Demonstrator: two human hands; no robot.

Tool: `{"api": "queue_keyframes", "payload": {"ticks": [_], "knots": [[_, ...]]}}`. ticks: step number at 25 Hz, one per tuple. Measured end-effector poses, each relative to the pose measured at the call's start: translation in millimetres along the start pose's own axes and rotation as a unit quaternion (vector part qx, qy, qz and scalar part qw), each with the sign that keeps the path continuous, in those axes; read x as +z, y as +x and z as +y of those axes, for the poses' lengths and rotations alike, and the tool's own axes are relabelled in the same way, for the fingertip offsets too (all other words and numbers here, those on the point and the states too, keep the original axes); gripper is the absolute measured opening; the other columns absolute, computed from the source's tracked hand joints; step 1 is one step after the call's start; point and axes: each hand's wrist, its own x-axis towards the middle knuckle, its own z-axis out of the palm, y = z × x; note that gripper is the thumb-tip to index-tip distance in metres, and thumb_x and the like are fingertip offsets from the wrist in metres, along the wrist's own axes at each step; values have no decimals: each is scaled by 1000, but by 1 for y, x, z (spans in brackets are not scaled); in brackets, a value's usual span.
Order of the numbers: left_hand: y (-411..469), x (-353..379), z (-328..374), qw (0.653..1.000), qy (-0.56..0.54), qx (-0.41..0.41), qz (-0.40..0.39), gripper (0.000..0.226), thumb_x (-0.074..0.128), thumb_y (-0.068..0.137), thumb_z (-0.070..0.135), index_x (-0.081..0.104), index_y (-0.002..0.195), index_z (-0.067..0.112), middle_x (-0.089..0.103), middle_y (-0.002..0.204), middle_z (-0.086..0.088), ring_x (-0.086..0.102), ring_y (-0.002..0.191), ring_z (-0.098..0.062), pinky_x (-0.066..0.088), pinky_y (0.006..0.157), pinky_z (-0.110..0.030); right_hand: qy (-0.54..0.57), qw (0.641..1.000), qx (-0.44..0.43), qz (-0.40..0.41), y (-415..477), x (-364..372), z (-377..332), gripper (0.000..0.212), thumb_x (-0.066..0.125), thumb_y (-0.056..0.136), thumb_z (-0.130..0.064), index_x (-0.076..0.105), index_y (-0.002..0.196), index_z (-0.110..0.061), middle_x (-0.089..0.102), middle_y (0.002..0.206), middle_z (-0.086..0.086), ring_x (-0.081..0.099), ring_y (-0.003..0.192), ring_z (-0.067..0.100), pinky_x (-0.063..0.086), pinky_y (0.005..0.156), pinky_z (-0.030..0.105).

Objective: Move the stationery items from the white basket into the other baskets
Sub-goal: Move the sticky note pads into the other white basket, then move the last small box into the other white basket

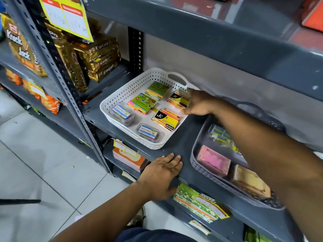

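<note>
A white perforated basket (122,92) sits on a grey shelf. It holds two green sticky-note packs (142,103), two black-and-yellow packs (166,118) and two clear boxes with blue labels (149,132). My right hand (199,103) reaches over the basket's right side, fingers on the far black-and-yellow pack (178,99); whether it grips the pack is unclear. My left hand (162,173) rests flat on the shelf's front edge, holding nothing. To the right, a grey basket (201,165) holds a pink box (214,160), a tan box and yellow packets, partly hidden by my right arm.
The shelf above (192,30) overhangs the baskets closely. Gold biscuit packs (99,58) fill the rack to the left behind a perforated upright (70,81). Orange and green packets lie on the shelves below. A tiled floor is at lower left.
</note>
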Motion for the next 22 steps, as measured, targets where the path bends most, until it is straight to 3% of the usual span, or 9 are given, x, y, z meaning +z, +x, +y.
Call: {"api": "queue_keyframes", "payload": {"ticks": [3, 7, 9, 11, 13, 15, 18, 22], "knots": [[0, 3, -1, 1000, 9, 14, 18, 81, 52, 79, 56, 26, 143, 14, 20, 152, -4, 17, 139, -22, 10, 110, -37, 18, 996, 64, 55, -41, -23, 66, 86, 70, 78, -44, 27, 144, -10, 35, 152, 14, 38, 135, 29, 33, 105, 32], [-3, 12, -8, 999, -12, 18, 49, 79, 53, 71, 59, 46, 132, 10, 46, 139, -10, 42, 127, -30, 32, 103, -44, 81, 978, 177, 80, -120, -26, 164, 88, 71, 78, -42, 25, 147, -12, 32, 154, 10, 35, 139, 26, 27, 112, 30], [-2, 15, -9, 998, -20, 21, 56, 78, 49, 71, 60, 49, 129, 8, 49, 136, -12, 43, 125, -31, 32, 102, -37, 130, 954, 251, 99, -179, -21, 213, 86, 75, 73, -40, 34, 144, -13, 44, 147, 11, 45, 131, 26, 36, 108, 33], [1, 17, -9, 998, -17, 28, 60, 79, 49, 71, 61, 50, 129, 7, 50, 135, -13, 43, 125, -31, 26, 101, -36, 184, 921, 324, 114, -245, -10, 252, 84, 78, 68, -39, 42, 139, -13, 53, 137, 8, 56, 118, 27, 46, 92, 34], [3, 20, -9, 998, -17, 30, 57, 80, 48, 71, 62, 50, 129, 7, 47, 137, -12, 40, 126, -29, 27, 101, -36, 196, 912, 352, 74, -303, 10, 279, 83, 83, 64, -35, 47, 136, -19, 53, 135, 8, 58, 113, 31, 47, 81, 32], [3, 22, -9, 998, -18, 22, 58, 81, 47, 71, 63, 50, 130, 7, 46, 138, -12, 37, 128, -29, 32, 101, -40, 178, 900, 396, 22, -346, 36, 295, 103, 90, 49, -39, 43, 139, -19, 50, 137, 6, 57, 114, 29, 47, 86, 33], [3, 20, -6, 998, -12, 9, 58, 85, 39, 75, 71, 51, 129, 6, 46, 138, -12, 37, 127, -29, 37, 97, -49, 173, 884, 432, -31, -387, 71, 301, 97, 88, 60, -19, 38, 142, -10, 45, 143, 14, 52, 122, 28, 39, 91, 28], [5, 20, -2, 999, 3, -4, 35, 97, 21, 76, 80, 52, 126, 3, 47, 136, -16, 41, 125, -34, 39, 95, -53, 120, 879, 461, -16, -416, 90, 308, 98, 85, 63, -23, 32, 144, -9, 41, 147, 14, 44, 131, 29, 39, 100, 34]]}}
